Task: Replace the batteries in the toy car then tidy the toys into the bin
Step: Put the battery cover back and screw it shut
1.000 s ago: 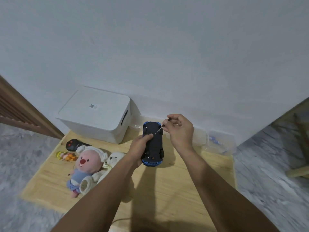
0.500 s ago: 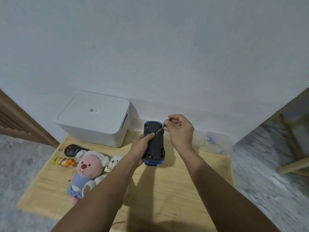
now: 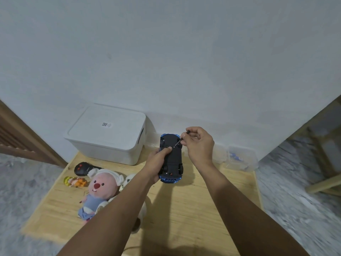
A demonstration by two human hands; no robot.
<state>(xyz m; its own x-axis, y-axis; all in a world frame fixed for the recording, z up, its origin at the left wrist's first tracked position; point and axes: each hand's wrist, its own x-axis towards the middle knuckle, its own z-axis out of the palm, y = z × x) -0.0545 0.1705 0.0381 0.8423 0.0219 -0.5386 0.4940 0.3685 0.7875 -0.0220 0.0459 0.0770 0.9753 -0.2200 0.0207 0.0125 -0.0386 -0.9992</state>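
Note:
A blue toy car [image 3: 172, 159] is held upside down above the wooden board, its black underside facing me. My left hand [image 3: 156, 164] grips its left side, thumb pressed on the underside. My right hand [image 3: 199, 145] pinches a small thin screwdriver [image 3: 181, 139] whose tip touches the car's underside near the far end. The white lidded bin [image 3: 107, 133] stands shut at the back left against the wall.
On the wooden board [image 3: 184, 218] lie a black remote control [image 3: 83, 169], a small orange and yellow figure [image 3: 74, 182], a pink plush [image 3: 101, 191] and a white plush [image 3: 129, 180] partly hidden by my left arm. A clear plastic box [image 3: 241, 159] sits at the right.
Both hands and the car hold nearly the same pose. The view has shifted slightly, so the bin and toys sit a little lower in the frame.

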